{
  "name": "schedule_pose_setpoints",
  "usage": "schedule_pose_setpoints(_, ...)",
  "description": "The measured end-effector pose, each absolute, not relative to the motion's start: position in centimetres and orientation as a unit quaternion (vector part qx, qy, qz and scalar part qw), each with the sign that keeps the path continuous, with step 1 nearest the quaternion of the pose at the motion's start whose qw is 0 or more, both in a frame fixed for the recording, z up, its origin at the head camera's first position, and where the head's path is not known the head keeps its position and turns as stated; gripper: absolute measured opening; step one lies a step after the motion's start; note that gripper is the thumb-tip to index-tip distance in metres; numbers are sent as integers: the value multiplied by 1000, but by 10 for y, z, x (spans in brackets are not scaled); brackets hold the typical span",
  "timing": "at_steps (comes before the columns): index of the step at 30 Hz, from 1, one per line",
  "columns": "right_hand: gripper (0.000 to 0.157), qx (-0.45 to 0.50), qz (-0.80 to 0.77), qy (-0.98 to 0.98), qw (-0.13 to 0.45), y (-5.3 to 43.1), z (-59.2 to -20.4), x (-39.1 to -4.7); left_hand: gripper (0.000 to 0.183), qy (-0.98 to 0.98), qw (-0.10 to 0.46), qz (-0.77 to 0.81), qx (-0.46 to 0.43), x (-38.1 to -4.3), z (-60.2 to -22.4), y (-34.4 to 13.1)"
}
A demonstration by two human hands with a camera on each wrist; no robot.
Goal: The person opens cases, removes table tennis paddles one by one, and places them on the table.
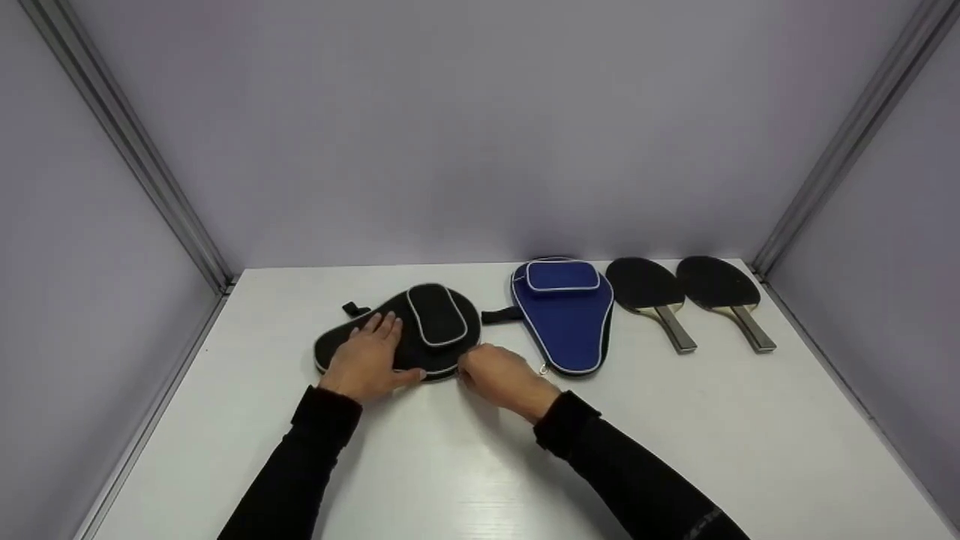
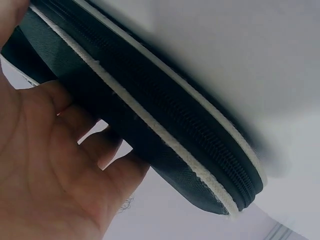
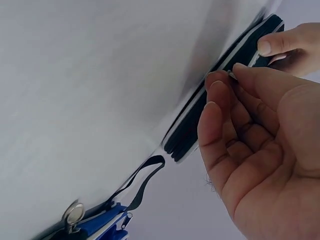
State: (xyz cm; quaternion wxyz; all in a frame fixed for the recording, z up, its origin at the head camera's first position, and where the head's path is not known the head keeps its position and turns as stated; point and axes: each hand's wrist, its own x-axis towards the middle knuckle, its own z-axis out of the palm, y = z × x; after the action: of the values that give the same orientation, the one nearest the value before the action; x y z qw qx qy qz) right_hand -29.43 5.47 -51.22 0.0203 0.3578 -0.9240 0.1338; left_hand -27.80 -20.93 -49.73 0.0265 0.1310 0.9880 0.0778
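A black table tennis paddle case (image 1: 405, 349) with white piping lies on the white table, its wide end to the right. My left hand (image 1: 369, 358) rests on top of it with fingers spread, thumb along the near edge. The zipper (image 2: 200, 130) along its side shows closed in the left wrist view. At the near right edge of the case, my right hand (image 1: 504, 377) pinches a small metal zipper pull (image 3: 231, 75) between thumb and forefinger.
Right of the black case lies a blue paddle case (image 1: 571, 319) with a black strap (image 1: 501, 315). Two black paddles (image 1: 645, 283) with wooden handles lie at the back right. Grey panels (image 1: 480, 135) wall the table at the back and sides.
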Motion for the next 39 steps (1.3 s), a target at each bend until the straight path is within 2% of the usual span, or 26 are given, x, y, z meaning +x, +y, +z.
schedule_pose_setpoints(10,15,331,125,-935,19,48,-510,-294,108,987,34,61,142,-277,-495,-210)
schedule_pose_setpoints(22,18,306,121,-943,55,59,-508,-304,91,978,57,92,178,-277,-486,-220)
schedule_pose_setpoints(30,19,327,106,-932,116,79,-574,-364,83,963,75,115,230,-267,-479,-226)
schedule_pose_setpoints(35,17,305,85,-942,109,87,-585,-382,82,953,108,136,248,-259,-475,-224)
schedule_pose_setpoints(39,18,280,94,-951,94,90,-571,-377,82,950,124,140,251,-253,-474,-222)
